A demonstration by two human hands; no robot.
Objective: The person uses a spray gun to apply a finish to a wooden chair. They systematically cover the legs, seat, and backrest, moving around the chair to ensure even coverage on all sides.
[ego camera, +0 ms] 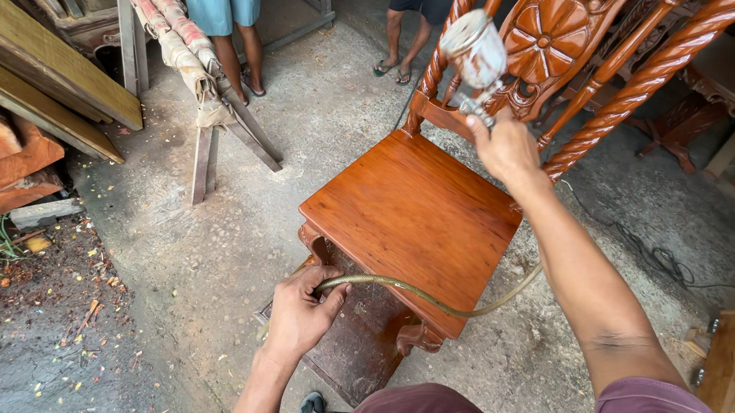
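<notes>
Spray gun (477, 57) above chair (409, 217) back edge, hose (404, 292) crossing seat front.

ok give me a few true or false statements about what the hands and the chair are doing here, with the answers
1. The right hand holds a spray gun raised over the chair's back. True.
2. The left hand rests flat on the seat. False: it has its grip on the hose beside the chair's front corner.
3. The hose crosses the front of the wooden chair seat. True.
4. The chair lies on its side. False: it stands upright on the concrete floor.
5. Two other people's legs show at the top. True.
</notes>
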